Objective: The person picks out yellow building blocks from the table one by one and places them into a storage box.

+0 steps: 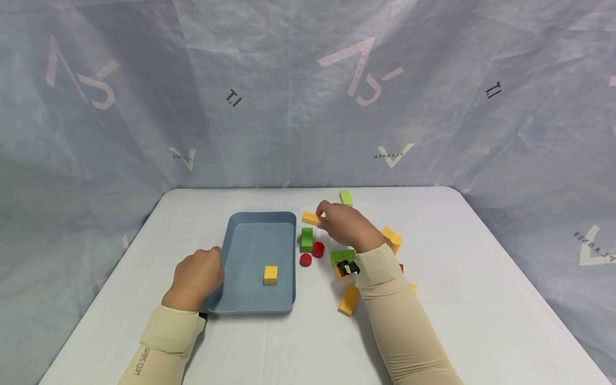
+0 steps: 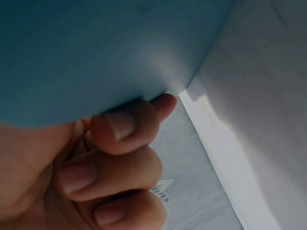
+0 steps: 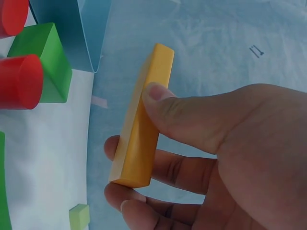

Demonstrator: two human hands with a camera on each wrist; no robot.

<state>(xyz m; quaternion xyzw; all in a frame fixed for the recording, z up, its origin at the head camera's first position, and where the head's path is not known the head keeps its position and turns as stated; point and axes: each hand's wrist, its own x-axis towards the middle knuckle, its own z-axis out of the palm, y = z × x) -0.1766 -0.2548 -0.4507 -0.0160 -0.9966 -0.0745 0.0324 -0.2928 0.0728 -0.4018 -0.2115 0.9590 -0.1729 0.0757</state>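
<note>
My right hand (image 1: 347, 224) pinches a flat yellow-orange block (image 3: 144, 120) between thumb and fingers, beyond the tray's far right corner. In the head view the block's free end points left, toward the tray. At the left, my left hand (image 1: 196, 275) grips the side rim of a blue-grey tray (image 1: 260, 217); the left wrist view has its curled fingers (image 2: 115, 167) at the tray's edge. Inside the tray lies one yellow block (image 1: 271, 275). Just right of the tray stand a green block (image 1: 306, 240) and two red cylinders (image 1: 318, 249).
A light green block (image 1: 346, 197) lies near the table's far edge. Under and beside my right forearm are another green block (image 1: 341, 256), a yellow block (image 1: 348, 300) and yellow cylinder-like pieces (image 1: 395, 243), partly hidden. A printed grey cloth (image 1: 289, 107) hangs behind the white table (image 1: 481, 321).
</note>
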